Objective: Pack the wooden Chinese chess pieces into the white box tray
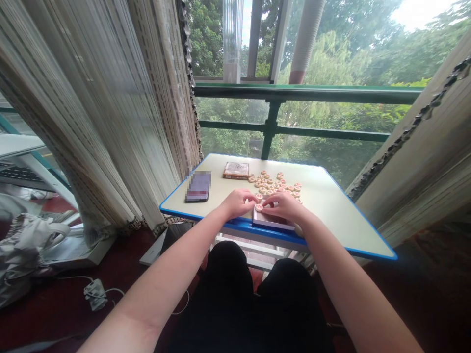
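Note:
A shallow open box (274,220) sits at the near edge of the table, partly covered by my right hand (281,205). The thumb and fingers of that hand close on a round Chinese chess piece (259,208) at the box's left corner. From the left, my left hand (237,203) reaches in with bent fingers, its fingertips pinched at another Chinese chess piece (258,196) just beyond that corner. Several loose Chinese chess pieces (270,187) lie in a cluster past both hands, some partly hidden by my right hand.
The pale table (338,220) has a blue rim. On it, a printed box (236,170) lies behind the pieces at the left, and a blurred-out phone (198,187) is near the left edge. A green railing (272,122) and curtains (147,98) surround the table.

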The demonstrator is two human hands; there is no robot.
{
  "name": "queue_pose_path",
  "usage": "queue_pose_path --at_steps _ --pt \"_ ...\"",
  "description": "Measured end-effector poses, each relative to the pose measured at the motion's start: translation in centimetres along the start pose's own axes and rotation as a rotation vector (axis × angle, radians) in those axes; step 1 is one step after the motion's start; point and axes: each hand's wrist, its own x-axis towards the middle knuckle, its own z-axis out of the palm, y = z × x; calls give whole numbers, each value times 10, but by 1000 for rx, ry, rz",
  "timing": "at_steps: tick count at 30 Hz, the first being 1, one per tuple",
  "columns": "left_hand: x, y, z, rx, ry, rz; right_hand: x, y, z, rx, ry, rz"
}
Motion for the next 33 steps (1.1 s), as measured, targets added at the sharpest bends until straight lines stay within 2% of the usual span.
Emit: queue_pose_path --at_steps 8,15,26,33 --pt "0 -1 1 80 7 56 2 0 0 -22 37 4" --pt "-2 1 3 245 26 181 3 3 3 -73 56 -4" --pt "-2 1 5 242 16 170 5 6 3 -50 52 -48" --pt "-1 0 5 238 23 194 6 7 4 -49 49 -20"
